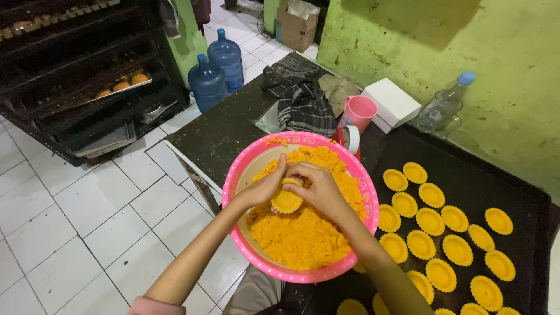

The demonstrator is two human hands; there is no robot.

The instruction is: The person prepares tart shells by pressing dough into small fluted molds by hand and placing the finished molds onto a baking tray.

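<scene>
Green, scuffed walls (pixel 501 64) back the whole scene, and white floor tiles (pixel 76 221) fill the left side. Next biggest is the dark bench (pixel 227 131), with a black metal rack (pixel 70 76) of trays off to the left holding a few round baked things. On the right half of the bench sits a black baking tray (pixel 496 186) covered in rows of little yellow fluted tart shells (pixel 430 221), all lying apart from each other.

Near the bench's front edge is a big pink bowl (pixel 256 154) with white dots on its rim, piled with crumbly orange dough (pixel 303 239). Two blue water jugs (pixel 217 70) stand on the floor behind the bench, and a cardboard box (pixel 297 26) sits further back. A checked dark cloth (pixel 300 99) lies crumpled at the far end of the bench, next to a pink cup (pixel 359 112), a white box (pixel 392 102) and a clear plastic bottle (pixel 446 105) with a blue cap.

Over the bowl, both hands are working one small tart mould (pixel 287 201) filled with dough. The left hand (pixel 267 185) cups it from the side, and the right hand (pixel 318 186) curls over it, thumbs pressing at the top. The mould hovers just above the dough heap, right in the bowl's middle.
</scene>
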